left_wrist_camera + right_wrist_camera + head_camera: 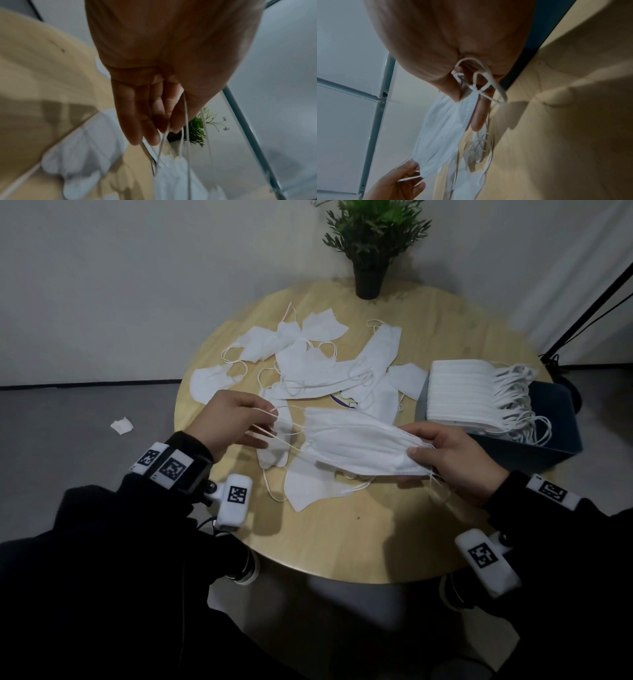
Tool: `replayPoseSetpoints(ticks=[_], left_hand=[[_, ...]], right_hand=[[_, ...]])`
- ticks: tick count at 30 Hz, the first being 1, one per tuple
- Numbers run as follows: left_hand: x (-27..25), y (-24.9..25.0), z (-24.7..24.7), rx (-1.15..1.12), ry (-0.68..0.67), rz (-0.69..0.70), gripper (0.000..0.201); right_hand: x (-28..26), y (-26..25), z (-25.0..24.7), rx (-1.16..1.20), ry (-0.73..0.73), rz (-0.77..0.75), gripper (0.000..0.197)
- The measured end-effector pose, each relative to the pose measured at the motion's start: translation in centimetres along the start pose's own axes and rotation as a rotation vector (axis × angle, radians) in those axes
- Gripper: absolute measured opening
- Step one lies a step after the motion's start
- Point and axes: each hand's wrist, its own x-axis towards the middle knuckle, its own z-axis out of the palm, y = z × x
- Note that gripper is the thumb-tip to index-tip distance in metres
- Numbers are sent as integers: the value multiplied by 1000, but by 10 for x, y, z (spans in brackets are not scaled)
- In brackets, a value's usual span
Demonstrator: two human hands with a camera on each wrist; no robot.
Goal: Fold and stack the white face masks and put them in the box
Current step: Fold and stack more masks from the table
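A folded white face mask point(356, 445) hangs stretched between my two hands above the round wooden table point(359, 529). My right hand point(452, 460) pinches its right end between thumb and fingers, seen in the right wrist view as the mask point(443, 131) under the thumb. My left hand point(229, 422) holds the ear loops point(274, 422) at the other end, loops point(171, 136) running past the fingers. A dark blue box point(534, 446) at the right holds a stack of folded masks point(462, 392). Several loose masks point(318, 361) lie scattered behind.
A potted green plant point(371, 244) stands at the table's far edge. A black stand leg point(596, 299) slants at the right wall. A white scrap point(121, 425) lies on the grey floor to the left. Bare wood shows at the table's near side.
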Motion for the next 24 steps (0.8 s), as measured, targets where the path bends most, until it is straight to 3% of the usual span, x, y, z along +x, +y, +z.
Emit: replayPoseSetpoints(ticks=[4,6,8,13,18,22,24], left_hand=[[-4,5,-1,-395,-235,-83,19],[-6,9,-4,-623,-306,-114,13],[-8,11,-3,-703,-328,-130,5],[-14,-2,11,-430,-329,-253,7],[-24,-19,33,-57,-465,-338,15],[-18,-28,43,345,-380,-214,17],[-11,-29,45,549,-316,-110,16]], right_hand=[[-2,2,-4,-50,48,64,25],[-5,0,-8,-59,59,108,17],[-9,-1,-11,-90,58,153,16],[-16,-3,-32,-154,110,298,31],[-27,-5,-46,-334,101,345,32],[-26,3,-49,-564,-18,378,14],[-23,7,-49,-648,-50,378,18]])
